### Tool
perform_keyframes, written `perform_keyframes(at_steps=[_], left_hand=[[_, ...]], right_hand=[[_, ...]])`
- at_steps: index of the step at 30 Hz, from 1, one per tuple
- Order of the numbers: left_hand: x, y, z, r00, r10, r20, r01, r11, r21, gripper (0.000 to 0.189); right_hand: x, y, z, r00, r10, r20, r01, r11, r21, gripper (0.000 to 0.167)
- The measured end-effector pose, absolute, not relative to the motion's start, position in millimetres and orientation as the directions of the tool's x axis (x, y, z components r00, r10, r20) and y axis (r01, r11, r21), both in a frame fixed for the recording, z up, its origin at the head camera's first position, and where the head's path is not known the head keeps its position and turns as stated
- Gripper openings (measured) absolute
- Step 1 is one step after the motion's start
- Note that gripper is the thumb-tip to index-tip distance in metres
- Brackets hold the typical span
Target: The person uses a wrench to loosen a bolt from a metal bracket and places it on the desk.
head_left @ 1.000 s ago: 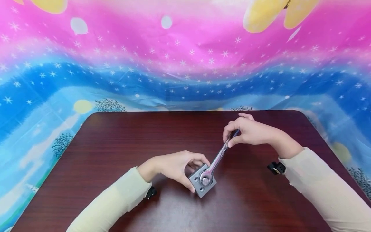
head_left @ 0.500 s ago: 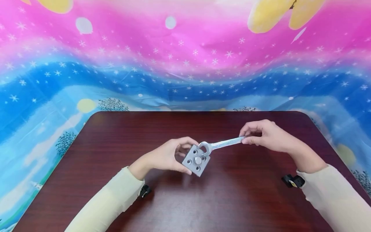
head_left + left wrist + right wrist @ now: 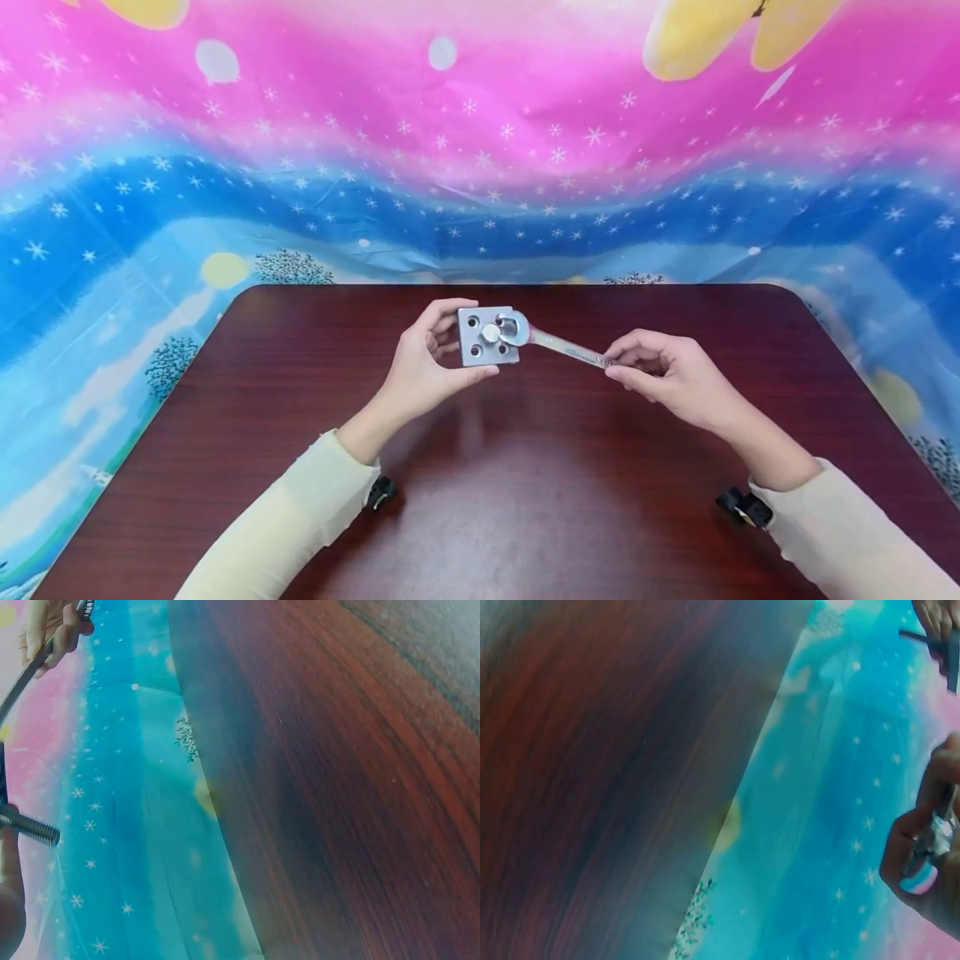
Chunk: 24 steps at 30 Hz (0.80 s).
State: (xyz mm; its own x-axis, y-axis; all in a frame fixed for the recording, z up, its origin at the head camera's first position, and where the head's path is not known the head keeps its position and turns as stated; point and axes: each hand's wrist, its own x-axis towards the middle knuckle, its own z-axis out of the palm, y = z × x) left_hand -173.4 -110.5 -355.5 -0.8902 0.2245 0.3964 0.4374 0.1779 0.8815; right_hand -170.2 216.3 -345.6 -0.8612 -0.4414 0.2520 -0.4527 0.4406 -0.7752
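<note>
My left hand (image 3: 412,367) grips a square grey metal plate (image 3: 486,356) by its edges, with the thumb below and fingers above. Small holes sit near the plate's corners, and a bolt (image 3: 491,334) stands through its middle, head facing the head camera. Its threaded shank (image 3: 34,826) sticks out behind in the left wrist view. With thumb and fingertips, my right hand (image 3: 675,375) pinches the far end of a shiny wrench (image 3: 567,348). The wrench's open end lies against the right side of the bolt head; whether it is fully seated I cannot tell.
Both hands are raised over a dark red-brown wooden table (image 3: 525,517). Behind its far edge hangs a pink and blue cloth (image 3: 480,167) with snowflakes. Black wrist cameras sit at both sleeve cuffs.
The left hand has lifted the plate up and away and turned it upright. The wrench came off the bolt head, then swung from pointing up-right to down-right, its end back at the bolt.
</note>
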Motion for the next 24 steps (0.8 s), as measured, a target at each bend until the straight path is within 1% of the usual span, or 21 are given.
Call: perform_keyframes(at_steps=[7,9,15,24], left_hand=[[-168,-106,-355,-0.890,0.096,0.445,0.455,0.194,0.869,0.077],[-168,-105,-354,-0.876,0.052,0.479,0.479,0.201,0.854,0.077],[-169,-98,-353,-0.809,-0.064,0.584,0.554,0.249,0.795,0.077],[-170,-93,-354,-0.757,-0.164,0.632,0.571,0.302,0.763,0.075]], right_hand=[[-165,201,-350,-0.881,-0.377,0.286,-0.442,0.438,-0.783,0.017],[-162,196,-351,-0.888,-0.358,0.287,-0.430,0.429,-0.794,0.017],[-151,177,-351,-0.911,-0.305,0.277,-0.390,0.417,-0.821,0.015],[-142,155,-358,-0.915,-0.261,0.308,-0.390,0.372,-0.842,0.014]])
